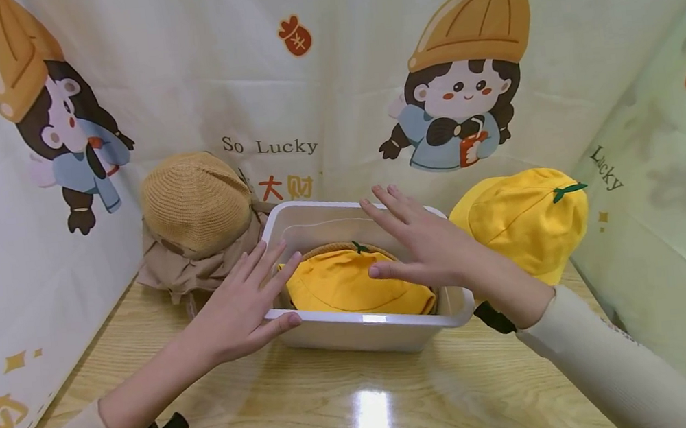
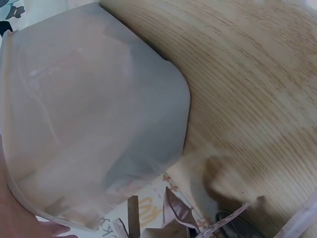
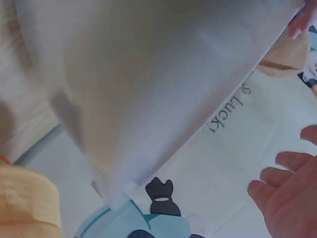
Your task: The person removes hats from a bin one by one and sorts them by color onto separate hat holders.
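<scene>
A white plastic bin (image 1: 354, 333) stands on the table with a yellow hat (image 1: 349, 282) lying in it, a small green sprout on its top. Behind that hat shows the tan edge of another item, mostly hidden. My left hand (image 1: 244, 313) hovers at the bin's left end, fingers spread and straight, holding nothing. Over the bin's right part is my right hand (image 1: 426, 240), its fingers extended and nothing in its grasp. In the right wrist view the right hand's fingers (image 3: 287, 173) appear beside the bin wall, apart from it.
To the left of the bin a tan knitted hat (image 1: 195, 200) sits on top of a brown cloth hat (image 1: 199, 269). A second yellow hat (image 1: 524, 224) with a green sprout stands at the right. Printed curtains (image 1: 329, 70) enclose the wooden table (image 1: 312, 410) at back and sides.
</scene>
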